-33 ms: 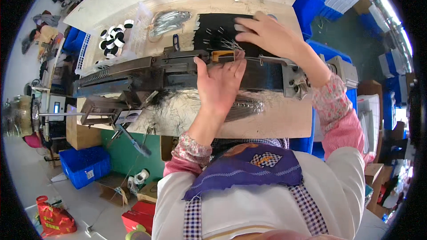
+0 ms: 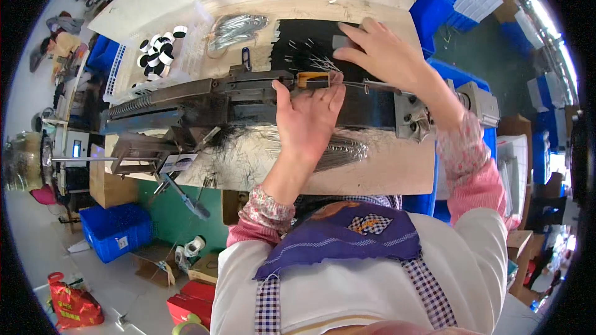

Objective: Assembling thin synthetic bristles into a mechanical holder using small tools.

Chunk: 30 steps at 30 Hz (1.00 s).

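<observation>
My left hand [image 2: 308,118] lies palm up across the long dark metal machine [image 2: 248,104], its thumb apart and its fingers stretched out. Its fingertips touch a spot beside a small brass-coloured block [image 2: 312,79] on the machine. Behind the machine, my right hand [image 2: 386,54] hovers over a black cloth [image 2: 298,32] with its fingers spread. A grey piece [image 2: 339,41] shows between its fingertips; I cannot tell whether it is a finger cover. Several thin metal pins [image 2: 320,62] lie on the cloth. A thin rod [image 2: 357,82] runs along the machine past my left fingertips.
A clear plastic basket [image 2: 197,46] at the back left holds several black-and-white round pieces [image 2: 162,53]. Beside it lies a bundle of silvery wires [image 2: 239,30]. More thin metal rods [image 2: 343,151] lie on the table in front of the machine. A lever [image 2: 186,195] juts over the near edge.
My right hand has shifted a little to the right and nearer, away from the middle of the cloth. The left hand stays nearly in place.
</observation>
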Each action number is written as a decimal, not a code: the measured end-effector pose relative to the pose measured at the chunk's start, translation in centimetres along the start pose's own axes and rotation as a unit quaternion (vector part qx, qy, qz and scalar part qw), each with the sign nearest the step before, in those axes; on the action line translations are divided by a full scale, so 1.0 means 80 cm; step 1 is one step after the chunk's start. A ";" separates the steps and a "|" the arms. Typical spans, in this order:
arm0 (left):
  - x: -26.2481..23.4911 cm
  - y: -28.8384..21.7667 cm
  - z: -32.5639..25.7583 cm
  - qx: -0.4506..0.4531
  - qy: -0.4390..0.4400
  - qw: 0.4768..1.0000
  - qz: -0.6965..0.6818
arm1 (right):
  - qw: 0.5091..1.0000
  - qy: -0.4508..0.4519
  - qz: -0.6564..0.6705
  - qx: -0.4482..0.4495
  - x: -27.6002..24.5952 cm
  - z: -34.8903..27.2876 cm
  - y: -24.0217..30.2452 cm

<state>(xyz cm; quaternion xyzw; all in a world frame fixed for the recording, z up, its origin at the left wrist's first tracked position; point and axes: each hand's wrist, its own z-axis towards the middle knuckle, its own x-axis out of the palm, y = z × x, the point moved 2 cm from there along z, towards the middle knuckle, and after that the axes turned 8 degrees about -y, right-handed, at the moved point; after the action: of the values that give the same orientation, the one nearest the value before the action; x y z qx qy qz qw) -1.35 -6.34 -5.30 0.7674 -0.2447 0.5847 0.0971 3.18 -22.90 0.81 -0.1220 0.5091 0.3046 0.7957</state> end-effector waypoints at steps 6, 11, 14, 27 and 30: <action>-0.012 0.009 0.000 0.038 0.028 0.999 0.009 | 0.993 -0.114 0.044 0.004 0.011 -0.008 0.055; -0.013 0.013 -0.008 0.075 0.002 0.997 0.012 | 0.980 -0.057 0.152 0.114 0.007 -0.003 0.029; -0.011 0.018 -0.006 0.119 -0.009 0.993 0.022 | 0.988 -0.059 0.123 0.067 0.013 0.006 0.040; -0.003 0.003 -0.012 0.070 0.015 0.994 0.088 | 0.991 -0.113 0.060 -0.034 -0.004 -0.006 0.061; -0.007 0.002 -0.013 0.054 0.040 0.994 0.087 | 0.993 -0.105 0.023 -0.056 0.008 -0.002 0.072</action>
<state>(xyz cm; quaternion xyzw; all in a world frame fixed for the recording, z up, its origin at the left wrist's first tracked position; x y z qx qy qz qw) -2.42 -5.88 -5.51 0.7231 -0.2744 0.6338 0.0140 -0.25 -18.27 0.82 -0.1222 0.4077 0.3624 0.8292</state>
